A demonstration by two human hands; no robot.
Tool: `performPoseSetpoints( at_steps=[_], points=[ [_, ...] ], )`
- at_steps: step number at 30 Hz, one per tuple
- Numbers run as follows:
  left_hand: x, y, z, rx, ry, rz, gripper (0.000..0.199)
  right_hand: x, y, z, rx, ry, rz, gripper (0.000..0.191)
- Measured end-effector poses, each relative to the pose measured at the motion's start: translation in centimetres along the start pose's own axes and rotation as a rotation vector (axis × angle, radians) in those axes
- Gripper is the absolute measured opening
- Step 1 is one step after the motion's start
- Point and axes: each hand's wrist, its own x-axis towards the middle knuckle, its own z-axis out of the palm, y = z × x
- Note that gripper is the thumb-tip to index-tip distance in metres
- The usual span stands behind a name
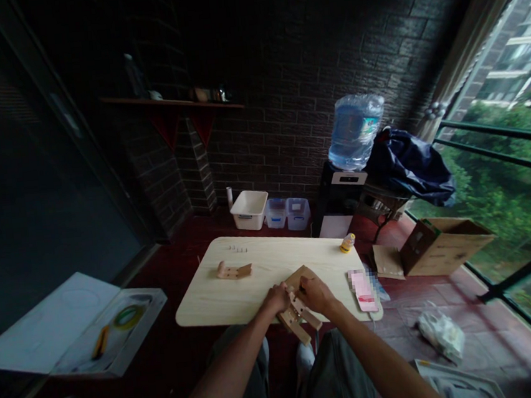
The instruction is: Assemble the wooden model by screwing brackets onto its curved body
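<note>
Near the front edge of the pale table (200, 299) is a wooden assembly (297, 328) of light wood pieces, tilted and partly past the edge. My left hand (277, 299) is closed on its left side. My right hand (316, 294) is closed at its upper right, fingers bent down; what they pinch is too small to make out. Beneath and behind the hands lies a flat brown board (303, 271). Another wooden piece (235, 271) with a rounded end rests at the table's left, and several small metal screws (238, 249) stand behind it.
A yellow-capped bottle (347, 243) and a pink object (364, 291) with a cable are on the table's right. An open white case (118, 332) is at left, bins (250, 210) behind, a water dispenser (342, 185) and cardboard box (443, 247) at right.
</note>
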Motion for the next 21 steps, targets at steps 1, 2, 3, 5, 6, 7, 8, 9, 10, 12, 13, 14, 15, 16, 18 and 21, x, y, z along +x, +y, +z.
performPoseSetpoints(
  at_steps=[1,2,3,5,6,7,8,9,10,12,13,14,15,16,18,21],
  points=[
    [0.0,0.0,0.0,-0.002,0.006,-0.005,0.033,-0.4,0.6,0.1,0.059,0.046,0.014,0.027],
    [0.0,-0.1,0.1,-0.004,0.012,-0.009,0.033,-0.9,1.2,0.3,0.146,0.1,0.034,0.025],
    [0.0,-0.1,0.2,-0.008,0.018,-0.011,0.032,-1.4,2.0,0.6,0.26,0.157,0.055,0.024],
    [0.1,-0.1,0.4,-0.018,0.031,-0.013,0.03,-2.8,3.7,1.6,0.552,0.246,0.112,0.028],
    [0.1,-0.2,0.6,-0.022,0.037,-0.011,0.029,-3.5,4.5,2.3,0.715,0.273,0.145,0.034],
    [0.2,-0.2,0.7,-0.025,0.042,-0.008,0.029,-4.3,5.3,3.1,0.879,0.303,0.183,0.041],
    [0.2,-0.2,0.9,-0.028,0.046,-0.008,0.029,-5.1,6.0,3.9,1.036,0.323,0.22,0.046],
    [0.2,-0.2,1.0,-0.035,0.053,-0.012,0.029,-5.9,6.6,4.8,1.177,0.33,0.256,0.05],
    [0.2,-0.2,1.2,-0.046,0.061,-0.024,0.029,-6.6,7.1,5.6,1.295,0.341,0.299,0.053],
    [0.1,-0.2,1.4,-0.079,0.069,-0.063,0.03,-7.8,7.8,7.1,1.458,0.4,0.385,0.053],
    [0.1,-0.2,1.4,-0.099,0.062,-0.079,0.03,-8.2,8.0,7.8,1.516,0.416,0.408,0.052],
    [0.0,-0.2,1.3,-0.118,0.046,-0.084,0.031,-8.5,8.2,8.5,1.563,0.43,0.419,0.049],
    [0.0,-0.2,1.2,-0.133,0.024,-0.077,0.032,-8.7,8.5,9.1,1.606,0.451,0.423,0.047],
    [-0.1,-0.3,1.0,-0.143,0.0,-0.062,0.032,-8.9,8.7,9.6,1.645,0.468,0.424,0.044],
    [-0.2,-0.5,0.5,-0.157,-0.028,-0.03,0.031,-8.9,9.0,10.7,1.687,0.477,0.435,0.039],
    [-0.4,-0.9,-0.4,-0.136,-0.028,0.006,0.034,-8.6,9.4,12.2,1.706,0.473,0.445,0.032]
  ],
)
